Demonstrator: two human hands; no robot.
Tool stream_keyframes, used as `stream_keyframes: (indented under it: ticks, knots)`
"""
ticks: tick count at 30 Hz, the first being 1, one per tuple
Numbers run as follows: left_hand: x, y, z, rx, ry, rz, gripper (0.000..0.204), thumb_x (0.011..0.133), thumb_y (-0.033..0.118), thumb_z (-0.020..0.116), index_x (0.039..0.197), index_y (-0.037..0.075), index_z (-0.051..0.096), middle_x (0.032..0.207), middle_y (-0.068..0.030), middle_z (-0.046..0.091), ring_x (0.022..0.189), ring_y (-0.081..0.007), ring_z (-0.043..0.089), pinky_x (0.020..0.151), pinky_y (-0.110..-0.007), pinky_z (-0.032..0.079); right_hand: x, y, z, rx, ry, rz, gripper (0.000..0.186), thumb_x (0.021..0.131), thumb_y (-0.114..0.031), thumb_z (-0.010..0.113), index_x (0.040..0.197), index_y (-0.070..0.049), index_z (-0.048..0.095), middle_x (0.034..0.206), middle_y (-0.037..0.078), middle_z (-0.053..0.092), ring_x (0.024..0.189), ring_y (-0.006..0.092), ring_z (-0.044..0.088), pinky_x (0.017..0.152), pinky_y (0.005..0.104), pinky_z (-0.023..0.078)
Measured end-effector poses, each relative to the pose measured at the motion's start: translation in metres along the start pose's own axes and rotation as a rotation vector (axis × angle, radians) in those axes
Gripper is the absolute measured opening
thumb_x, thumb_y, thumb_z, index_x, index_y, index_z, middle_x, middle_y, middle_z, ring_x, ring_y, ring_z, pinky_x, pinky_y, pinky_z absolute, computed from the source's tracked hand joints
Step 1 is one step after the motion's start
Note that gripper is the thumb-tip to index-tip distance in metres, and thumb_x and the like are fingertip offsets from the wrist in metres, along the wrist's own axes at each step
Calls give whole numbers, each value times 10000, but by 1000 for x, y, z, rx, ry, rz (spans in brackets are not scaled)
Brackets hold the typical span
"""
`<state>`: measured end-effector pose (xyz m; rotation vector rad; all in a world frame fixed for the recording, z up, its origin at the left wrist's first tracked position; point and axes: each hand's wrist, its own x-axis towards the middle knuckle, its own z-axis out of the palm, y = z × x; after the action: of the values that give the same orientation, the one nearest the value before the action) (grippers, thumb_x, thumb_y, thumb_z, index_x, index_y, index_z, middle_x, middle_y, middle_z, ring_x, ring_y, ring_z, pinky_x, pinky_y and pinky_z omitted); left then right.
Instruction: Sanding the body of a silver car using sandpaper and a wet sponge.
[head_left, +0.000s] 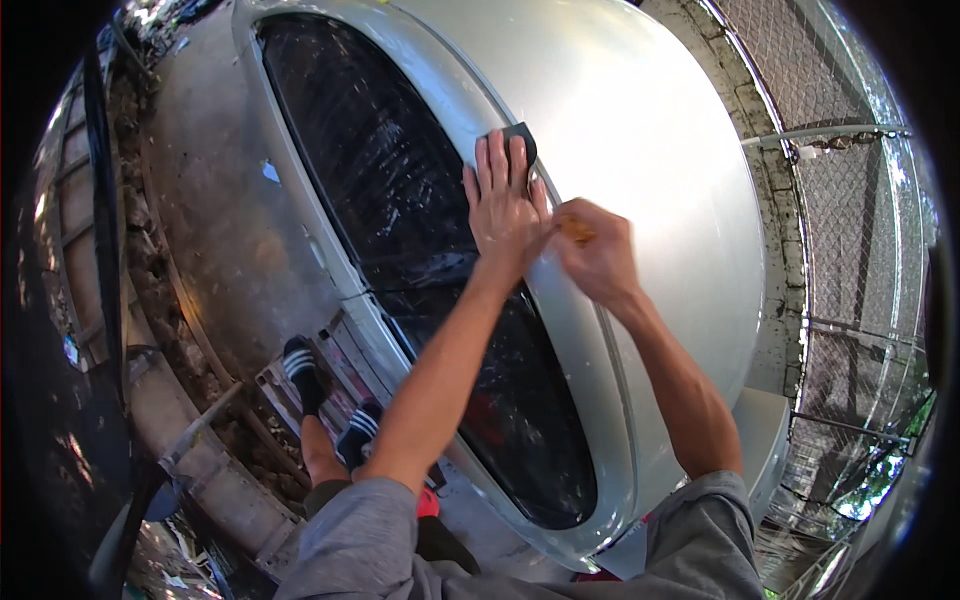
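Along the left edge of a silver car roof (660,150), pressing down with the left hand (505,205), fingers spread and pointing toward the far side, laid over a dark pad (525,140) without clasping around it. Just to the right of the left wrist, gripping a small orange-brown lump (575,230) in the curled right hand (602,258), too blurred to name further. Very close together, these two hands; cannot tell whether touching. To the left, below the roof edge, dark side windows (370,130), one far and one near, streaked and specked with white. Near left, beside the car, a slatted bench (345,350), with striped black footwear (302,362) at it. Farther left, a pale scrap (270,172) on the bare floor (215,215). To the right, past the roof, a block wall (795,270) and then a mesh fence (775,55).
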<state>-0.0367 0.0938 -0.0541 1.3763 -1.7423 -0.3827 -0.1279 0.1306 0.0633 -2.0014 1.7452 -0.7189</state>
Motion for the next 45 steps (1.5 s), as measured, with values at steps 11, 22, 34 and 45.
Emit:
stream_keyframes:
  ticks: [11,22,34,45]
  knots:
    - [-106,110,-2,-131,-185,-269,626,1006,334,393,1563,89,249,1610,-223,186,1473,-428,204,1162,-606,200,-105,169,-76,-227,438,325,582,967,-421,585,1353,5,493,1358,244,545,1209,376,570,1027,422,450]
    - [-65,76,4,-73,-57,-294,605,1016,314,354,1550,44,259,1574,-258,243,1449,-457,236,1177,-584,186,-110,185,-81,-273,401,194,460,994,-335,549,1269,34,562,1402,223,509,1290,361,498,1088,417,384]
    - [-63,51,15,-184,14,-322,673,1001,379,353,1556,22,221,1600,-254,182,1467,-458,192,1182,-594,156,-108,184,-81,-250,391,188,515,866,-228,747,1253,38,535,1413,261,471,1286,397,478,1071,444,386]
    - [-91,70,-1,-245,18,-399,650,1024,310,367,1533,-60,202,1595,-287,167,1483,-446,164,1187,-580,135,-106,183,-80,-187,394,208,445,909,-236,711,1221,44,561,1393,264,485,1272,388,487,1069,434,382]
